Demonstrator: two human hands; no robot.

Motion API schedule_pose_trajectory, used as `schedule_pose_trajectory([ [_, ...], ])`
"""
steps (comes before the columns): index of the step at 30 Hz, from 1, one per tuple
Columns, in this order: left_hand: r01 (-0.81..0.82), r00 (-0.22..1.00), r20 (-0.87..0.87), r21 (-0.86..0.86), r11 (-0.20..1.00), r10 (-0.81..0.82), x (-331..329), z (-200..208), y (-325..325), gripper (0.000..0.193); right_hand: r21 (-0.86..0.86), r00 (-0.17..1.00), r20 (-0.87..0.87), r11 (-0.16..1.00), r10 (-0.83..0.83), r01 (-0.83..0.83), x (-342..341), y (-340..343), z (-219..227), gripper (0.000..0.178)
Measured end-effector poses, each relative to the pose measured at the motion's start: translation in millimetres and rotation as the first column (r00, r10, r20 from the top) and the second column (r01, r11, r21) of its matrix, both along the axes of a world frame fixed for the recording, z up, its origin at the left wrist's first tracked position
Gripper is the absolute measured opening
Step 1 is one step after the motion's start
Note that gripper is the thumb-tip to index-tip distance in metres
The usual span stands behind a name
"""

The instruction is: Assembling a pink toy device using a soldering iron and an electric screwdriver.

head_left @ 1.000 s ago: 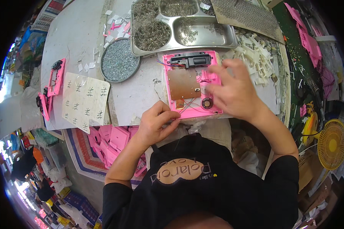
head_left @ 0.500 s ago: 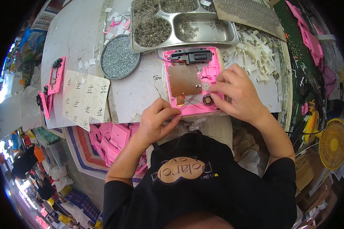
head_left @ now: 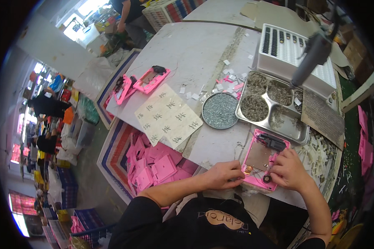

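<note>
A pink plastic case point(head_left: 257, 181) lies with its inside up at the table's near edge. Inside are a brown circuit board point(head_left: 258, 156), a black block-shaped part point(head_left: 272, 142) at the far end, thin wires and a small round black speaker point(head_left: 266, 179). My left hand point(head_left: 223, 175) is closed, its fingertips pinching the case's left edge near the near corner. Curled over the right side, by the speaker, my right hand point(head_left: 290, 169) has its fingers closed; what they pinch is hidden.
Beyond the case are a metal tray point(head_left: 265, 121) of springs and a round dish point(head_left: 220, 110) of small screws. White plastic pieces point(head_left: 316, 155) lie to the right. Leftward are a marked sheet point(head_left: 167, 115), pink assemblies point(head_left: 152, 81) and a striped crate point(head_left: 114, 159) of pink parts.
The view has swung left, so the table and case now sit farther right in the picture. Both hands stay at the case, their fingers closed at its sides.
</note>
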State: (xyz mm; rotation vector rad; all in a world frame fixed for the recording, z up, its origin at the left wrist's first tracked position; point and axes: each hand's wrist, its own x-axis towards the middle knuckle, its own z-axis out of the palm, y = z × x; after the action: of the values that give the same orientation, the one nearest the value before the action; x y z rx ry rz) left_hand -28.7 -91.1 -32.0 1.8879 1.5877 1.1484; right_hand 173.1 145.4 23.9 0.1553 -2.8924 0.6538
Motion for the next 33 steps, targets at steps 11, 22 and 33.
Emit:
schedule_pose_trajectory([
  [11, -0.042, 0.999, 0.011, -0.074, 0.996, 0.043, 8.6, -4.8, 4.8, 0.022, -0.009, 0.942, -0.228, 0.968, -0.247, 0.251, 34.5, 2.5, 3.3, 0.015],
  [22, -0.044, 0.999, -0.021, -0.076, 0.996, 0.043, 5.5, -1.3, 4.8, 0.024, -0.133, 0.877, -0.176, 0.893, -0.448, 0.429, 30.2, -59.9, -25.4, 0.020],
  [33, -0.028, 1.000, -0.009, -0.101, 0.994, 0.027, 8.7, -4.4, 8.3, 0.027, -0.119, 0.881, -0.137, 0.891, -0.452, 0.439, 41.3, -54.7, -28.5, 0.025],
])
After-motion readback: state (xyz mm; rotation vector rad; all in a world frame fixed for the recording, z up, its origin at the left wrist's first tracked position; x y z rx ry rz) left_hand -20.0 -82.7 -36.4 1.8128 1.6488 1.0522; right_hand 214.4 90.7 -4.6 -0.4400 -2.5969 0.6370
